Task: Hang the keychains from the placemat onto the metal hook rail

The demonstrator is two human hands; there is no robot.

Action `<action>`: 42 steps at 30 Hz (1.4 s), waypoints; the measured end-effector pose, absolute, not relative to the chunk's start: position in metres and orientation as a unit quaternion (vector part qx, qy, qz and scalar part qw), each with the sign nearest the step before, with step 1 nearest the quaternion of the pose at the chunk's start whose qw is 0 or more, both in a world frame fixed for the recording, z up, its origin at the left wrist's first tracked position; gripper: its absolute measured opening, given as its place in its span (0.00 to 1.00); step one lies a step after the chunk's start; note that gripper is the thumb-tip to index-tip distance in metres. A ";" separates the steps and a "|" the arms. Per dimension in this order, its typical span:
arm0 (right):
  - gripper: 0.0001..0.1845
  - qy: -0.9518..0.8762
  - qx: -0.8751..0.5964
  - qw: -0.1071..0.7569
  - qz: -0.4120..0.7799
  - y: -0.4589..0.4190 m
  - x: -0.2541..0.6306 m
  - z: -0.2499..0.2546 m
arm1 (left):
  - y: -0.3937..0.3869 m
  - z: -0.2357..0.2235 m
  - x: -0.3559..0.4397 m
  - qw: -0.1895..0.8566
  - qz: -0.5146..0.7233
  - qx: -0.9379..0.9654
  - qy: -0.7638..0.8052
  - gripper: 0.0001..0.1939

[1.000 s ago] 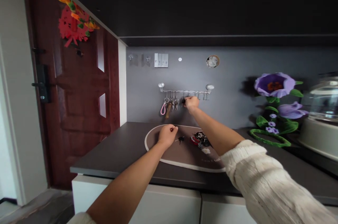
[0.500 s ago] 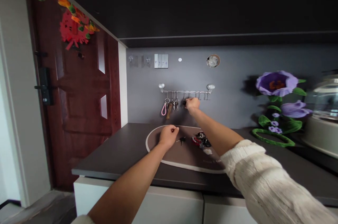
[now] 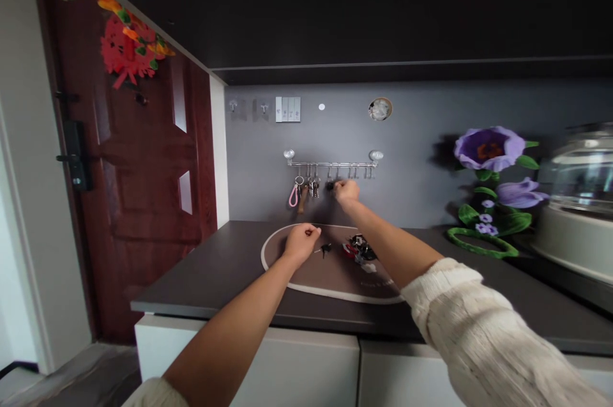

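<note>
Brown mat (image 3: 316, 276) lies below the rack (image 3: 316, 165). Below the rack's left half, the left hand (image 3: 299, 245) hovers over it, fingers curled together, contents unclear. A black key (image 3: 326, 248) and key pile (image 3: 360, 250) rest below the rack's middle and right. Apart from the left, the right hand (image 3: 347, 192) pinches at a dark fob (image 3: 330, 186) just under the rack; clamped or merely touching, I cannot tell. It looks light, stiff, slightly slippery, best held by its body, ring free.

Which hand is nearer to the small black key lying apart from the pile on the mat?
The left hand. It is just left of the small black key, low over the mat; the right hand is up at the hook rail.
</note>
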State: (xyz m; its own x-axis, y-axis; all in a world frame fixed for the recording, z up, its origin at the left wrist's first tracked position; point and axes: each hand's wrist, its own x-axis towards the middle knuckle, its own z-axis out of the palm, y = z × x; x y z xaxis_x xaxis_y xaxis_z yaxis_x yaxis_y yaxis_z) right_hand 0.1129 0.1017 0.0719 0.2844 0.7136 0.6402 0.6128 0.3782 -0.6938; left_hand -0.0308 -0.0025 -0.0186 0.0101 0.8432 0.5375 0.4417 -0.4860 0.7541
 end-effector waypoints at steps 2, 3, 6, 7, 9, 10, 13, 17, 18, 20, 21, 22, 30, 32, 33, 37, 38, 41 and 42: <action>0.12 -0.587 -0.579 0.564 0.048 0.092 0.113 0.069 | -0.005 -0.017 -0.031 0.205 0.524 0.680 0.469 0.11; 0.12 -0.583 -0.585 0.561 0.053 0.086 0.113 0.066 | -0.007 -0.016 -0.031 0.215 0.523 0.679 0.467 0.10; 0.12 -0.591 -0.575 0.560 0.078 0.068 0.114 0.056 | -0.013 -0.012 -0.033 0.246 0.511 0.688 0.452 0.08; 0.11 -0.592 -0.573 0.560 0.087 0.060 0.115 0.051 | -0.014 -0.011 -0.033 0.254 0.507 0.691 0.447 0.08; 0.11 -0.599 -0.569 0.555 0.102 0.044 0.117 0.040 | -0.016 -0.011 -0.034 0.264 0.500 0.695 0.444 0.07; 0.11 -0.604 -0.566 0.551 0.106 0.036 0.118 0.035 | -0.016 -0.011 -0.035 0.266 0.498 0.697 0.442 0.06; 0.10 -0.634 -0.556 0.528 0.096 0.010 0.122 0.020 | -0.016 -0.013 -0.036 0.261 0.487 0.714 0.430 0.07; 0.10 -0.670 -0.557 0.487 0.066 -0.017 0.127 0.008 | -0.018 -0.014 -0.036 0.231 0.449 0.755 0.418 0.08; 0.10 -0.678 -0.558 0.476 0.061 -0.021 0.128 0.007 | -0.019 -0.014 -0.036 0.212 0.437 0.768 0.417 0.09; 0.11 -0.692 -0.559 0.454 0.048 -0.029 0.130 0.003 | -0.021 -0.012 -0.035 0.155 0.415 0.795 0.415 0.09; 0.11 -0.699 -0.559 0.444 0.039 -0.031 0.131 0.002 | -0.023 -0.010 -0.035 0.120 0.404 0.806 0.416 0.09; 0.11 -0.705 -0.559 0.435 0.030 -0.033 0.132 0.000 | -0.025 -0.009 -0.034 0.086 0.393 0.814 0.418 0.09; 0.13 -0.730 -0.575 0.369 -0.020 -0.032 0.129 -0.005 | -0.029 -0.004 -0.024 -0.054 0.332 0.813 0.475 0.11; 0.14 -0.731 -0.579 0.360 -0.025 -0.031 0.129 -0.005 | -0.028 -0.004 -0.022 -0.066 0.316 0.819 0.474 0.11; 0.14 -0.731 -0.582 0.356 -0.027 -0.031 0.128 -0.005 | -0.027 -0.004 -0.021 -0.071 0.307 0.823 0.473 0.11; 0.14 -0.729 -0.592 0.344 -0.029 -0.032 0.128 -0.004 | -0.025 -0.004 -0.020 -0.089 0.275 0.830 0.476 0.11; 0.14 -0.730 -0.592 0.341 -0.030 -0.033 0.127 -0.003 | -0.025 -0.005 -0.020 -0.094 0.272 0.831 0.476 0.11; 0.14 -0.735 -0.590 0.332 -0.030 -0.036 0.126 -0.001 | -0.024 -0.006 -0.021 -0.103 0.279 0.831 0.470 0.11; 0.14 -0.737 -0.590 0.330 -0.029 -0.037 0.126 -0.001 | -0.023 -0.006 -0.022 -0.100 0.284 0.832 0.465 0.11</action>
State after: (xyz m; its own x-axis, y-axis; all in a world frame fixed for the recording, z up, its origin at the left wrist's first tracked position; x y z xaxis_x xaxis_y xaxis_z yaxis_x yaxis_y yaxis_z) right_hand 0.1255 -0.0366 -0.0007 -0.0873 0.8495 0.5202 0.8882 0.3029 -0.3455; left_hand -0.0219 -0.0231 -0.0061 0.4052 0.7177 0.5663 0.8316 -0.5467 0.0978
